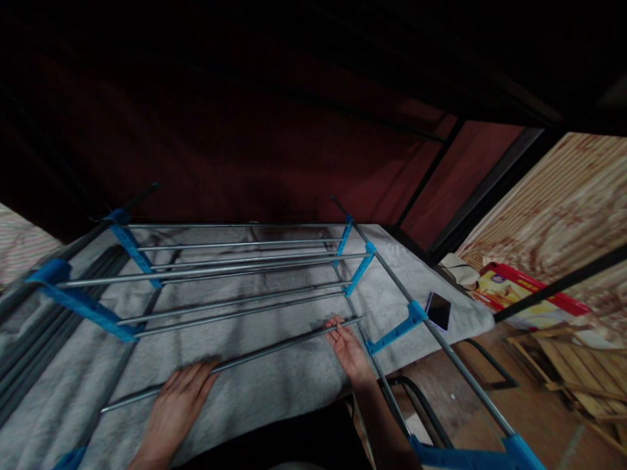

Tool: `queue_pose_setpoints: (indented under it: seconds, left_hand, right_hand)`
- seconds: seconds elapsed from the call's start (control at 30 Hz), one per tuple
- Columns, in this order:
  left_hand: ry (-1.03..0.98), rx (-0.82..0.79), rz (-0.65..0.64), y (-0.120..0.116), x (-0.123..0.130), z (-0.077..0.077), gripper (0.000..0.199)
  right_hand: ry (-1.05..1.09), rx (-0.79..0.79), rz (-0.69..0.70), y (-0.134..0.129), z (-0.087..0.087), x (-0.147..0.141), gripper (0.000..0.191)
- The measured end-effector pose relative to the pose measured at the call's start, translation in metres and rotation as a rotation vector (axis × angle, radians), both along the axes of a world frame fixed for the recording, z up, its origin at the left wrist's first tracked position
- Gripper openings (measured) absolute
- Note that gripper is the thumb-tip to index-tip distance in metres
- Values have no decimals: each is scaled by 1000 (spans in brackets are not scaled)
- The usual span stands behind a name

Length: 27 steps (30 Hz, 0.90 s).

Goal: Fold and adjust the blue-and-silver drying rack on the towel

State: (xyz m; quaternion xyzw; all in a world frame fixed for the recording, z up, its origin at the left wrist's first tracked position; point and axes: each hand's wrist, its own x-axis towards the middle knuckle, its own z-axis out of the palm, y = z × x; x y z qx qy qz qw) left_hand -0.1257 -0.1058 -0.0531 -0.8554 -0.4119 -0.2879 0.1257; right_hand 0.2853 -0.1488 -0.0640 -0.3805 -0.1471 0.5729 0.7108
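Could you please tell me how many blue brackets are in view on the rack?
7 brackets: on the left, far, middle and near; on the right, farthest, second, third and nearest. Others may be hidden.

A: And here's the loose rod (pixel 274 348), slim, grey and shiny, slanting across the near part of the rack (pixel 394 280), its left end nearer us!

B: Both ends out of the blue brackets (pixel 91 305), the right one just beside a side pole!

A: What a rack! Grey metal side poles, blue brackets between them, laid out over the pale, fluffy cover (pixel 294 382).

B: And look beyond the rod: slim crossbars (pixel 240 267) running side to side, bracket to bracket!
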Motion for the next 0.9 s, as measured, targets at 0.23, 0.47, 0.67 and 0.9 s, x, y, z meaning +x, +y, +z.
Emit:
queue_pose_setpoints:
  seconds: [0.23, 0.47, 0.67, 0.9]
  left_hand:
    - [-49, -9, 16, -3, 3, 10, 42]
    - [-39, -15, 5, -3, 0, 7, 38]
    - [91, 66, -76, -1, -11, -3, 40]
    - [136, 37, -38, -2, -11, -4, 44]
  right_hand:
    - [0, 5, -12, -1, 3, -1, 24]
    - [-1, -12, -9, -3, 9, -2, 26]
    - [-22, 17, 8, -4, 13, -4, 24]
    - [-20, 27, 34, -1, 18, -5, 22]
